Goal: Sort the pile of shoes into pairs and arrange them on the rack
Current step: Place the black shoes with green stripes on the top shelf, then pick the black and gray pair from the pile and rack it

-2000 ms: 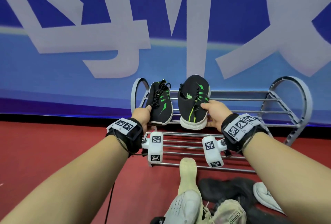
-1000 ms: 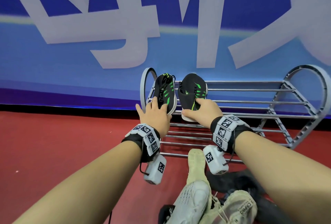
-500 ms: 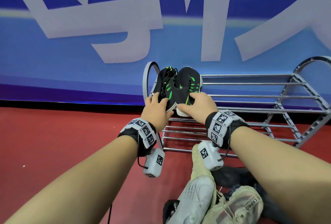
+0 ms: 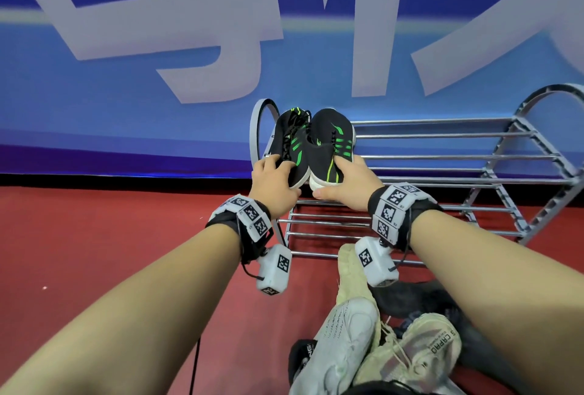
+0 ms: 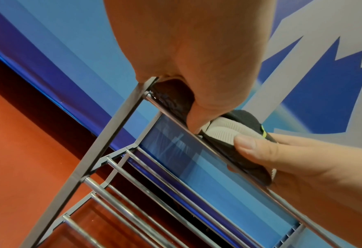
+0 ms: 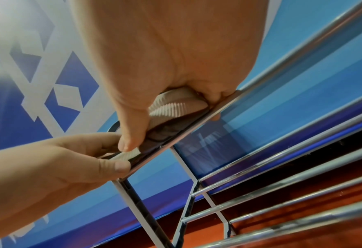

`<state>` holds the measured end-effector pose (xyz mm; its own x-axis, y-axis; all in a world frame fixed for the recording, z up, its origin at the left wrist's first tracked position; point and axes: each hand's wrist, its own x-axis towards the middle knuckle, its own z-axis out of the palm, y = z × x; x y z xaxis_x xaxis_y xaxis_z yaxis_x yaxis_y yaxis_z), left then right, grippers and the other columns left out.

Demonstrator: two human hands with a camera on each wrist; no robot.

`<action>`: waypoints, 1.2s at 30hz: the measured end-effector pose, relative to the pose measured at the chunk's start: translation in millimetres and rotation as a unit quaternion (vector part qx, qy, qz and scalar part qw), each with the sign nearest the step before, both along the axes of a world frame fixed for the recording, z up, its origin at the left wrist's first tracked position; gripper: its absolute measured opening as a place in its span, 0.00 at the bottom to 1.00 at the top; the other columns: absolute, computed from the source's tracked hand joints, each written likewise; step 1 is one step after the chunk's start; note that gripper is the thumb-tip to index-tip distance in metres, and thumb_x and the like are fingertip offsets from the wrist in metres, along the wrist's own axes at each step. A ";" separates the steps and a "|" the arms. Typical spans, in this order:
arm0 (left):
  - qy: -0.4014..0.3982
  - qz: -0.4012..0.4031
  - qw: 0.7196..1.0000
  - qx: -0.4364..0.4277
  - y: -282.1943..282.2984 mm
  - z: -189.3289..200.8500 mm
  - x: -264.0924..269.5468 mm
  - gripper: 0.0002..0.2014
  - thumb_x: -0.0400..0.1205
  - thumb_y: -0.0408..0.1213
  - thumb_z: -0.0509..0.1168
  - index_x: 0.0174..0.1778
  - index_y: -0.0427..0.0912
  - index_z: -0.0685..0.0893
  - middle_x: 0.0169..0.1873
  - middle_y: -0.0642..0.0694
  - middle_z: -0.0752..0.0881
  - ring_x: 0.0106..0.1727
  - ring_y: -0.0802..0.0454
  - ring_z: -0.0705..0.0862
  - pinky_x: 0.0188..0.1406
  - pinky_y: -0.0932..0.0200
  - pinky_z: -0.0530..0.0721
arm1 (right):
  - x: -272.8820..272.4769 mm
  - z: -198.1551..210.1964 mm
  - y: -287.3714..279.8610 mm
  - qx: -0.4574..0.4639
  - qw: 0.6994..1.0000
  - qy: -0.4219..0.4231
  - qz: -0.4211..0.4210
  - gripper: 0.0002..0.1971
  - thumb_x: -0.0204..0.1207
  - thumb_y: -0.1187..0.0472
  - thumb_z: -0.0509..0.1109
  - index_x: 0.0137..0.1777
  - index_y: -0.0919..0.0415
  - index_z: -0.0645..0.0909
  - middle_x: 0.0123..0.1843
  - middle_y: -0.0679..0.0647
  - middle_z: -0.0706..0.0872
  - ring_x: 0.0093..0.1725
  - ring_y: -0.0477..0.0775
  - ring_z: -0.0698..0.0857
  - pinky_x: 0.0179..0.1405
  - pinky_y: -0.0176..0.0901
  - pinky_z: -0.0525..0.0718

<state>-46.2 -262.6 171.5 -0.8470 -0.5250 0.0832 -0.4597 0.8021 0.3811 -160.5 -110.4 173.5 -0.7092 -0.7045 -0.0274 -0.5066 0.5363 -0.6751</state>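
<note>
While both heels overhang the front bar of the shoe rack (image 4: 442, 157), the left hand (image 4: 273, 187) curls round the heel of the left black-and-green sneaker (image 4: 292, 144), and the right hand (image 4: 344, 184) grips its mate (image 4: 331, 141), pressed alongside; probably squaring the pair. Unsorted pale shoes (image 4: 344, 347) lie behind both wrists.

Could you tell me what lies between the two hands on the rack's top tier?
The heels of the black-and-green shoes, side by side and touching; head view shows left hand and right hand gripping them.

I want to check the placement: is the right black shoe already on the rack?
On the rack: the right black shoe rests on the top bars of the rack, gripped by the right hand.
</note>
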 end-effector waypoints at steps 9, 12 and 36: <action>-0.042 0.042 0.995 -0.076 21.9 19.0 3.2 0.28 0.77 0.44 0.66 0.76 0.49 0.72 0.78 0.43 0.68 0.80 0.39 0.63 0.75 0.34 0.66 | 27.3 14.4 24.7 -0.006 1.000 0.001 -0.016 0.37 0.71 0.40 0.70 0.79 0.50 0.68 0.69 0.58 0.74 0.68 0.61 0.78 0.68 0.54 0.77; 0.034 0.013 0.994 -0.102 48.4 30.5 8.4 0.25 0.77 0.42 0.64 0.72 0.46 0.76 0.73 0.41 0.74 0.77 0.37 0.66 0.74 0.39 0.68 | 33.9 20.4 48.0 0.012 1.000 0.004 -0.017 0.33 0.75 0.47 0.70 0.79 0.53 0.67 0.72 0.59 0.75 0.69 0.61 0.77 0.66 0.51 0.77; -0.238 -0.093 0.962 0.095 194.3 -110.3 96.5 0.22 0.75 0.41 0.66 0.67 0.50 0.81 0.68 0.39 0.80 0.68 0.35 0.76 0.68 0.45 0.76 | 118.1 -92.2 205.2 0.173 0.974 -0.136 -0.062 0.36 0.77 0.53 0.71 0.83 0.53 0.61 0.79 0.57 0.74 0.69 0.59 0.80 0.59 0.43 0.78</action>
